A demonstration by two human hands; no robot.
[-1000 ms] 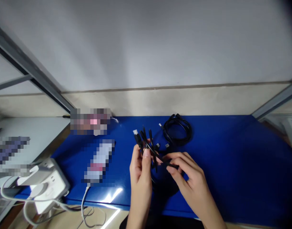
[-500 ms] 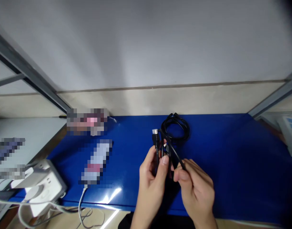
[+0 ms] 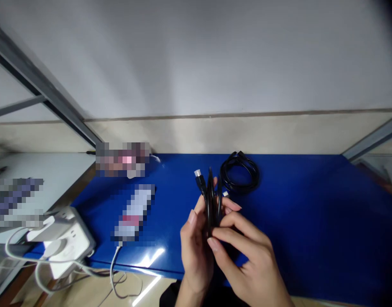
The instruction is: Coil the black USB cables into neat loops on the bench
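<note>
A black cable (image 3: 210,200) with silver-tipped plugs is gathered in loops between my hands, above the blue table. My left hand (image 3: 196,243) curls around the loops from the left, with its thumb raised off them. One plug (image 3: 199,179) sticks up at the upper left of the bundle; a second metal tip (image 3: 226,194) shows to its right. My right hand (image 3: 243,251) pinches the lower part of the loops between thumb and fingers. Just behind the hands, another coiled black cable (image 3: 239,185) lies on the table.
On the blue table (image 3: 311,221), a pixelated phone-like object (image 3: 135,213) lies at left with a white cord (image 3: 112,266) attached. A white power strip (image 3: 74,238) sits at the left front edge. Farther back is a blurred pinkish item (image 3: 123,160), near the wall (image 3: 215,64).
My right hand has moved left and brought its stretch of cable against the bundle. My left thumb has lifted off the loops. The silver-tipped plug now leans left. The view has shifted slightly.
</note>
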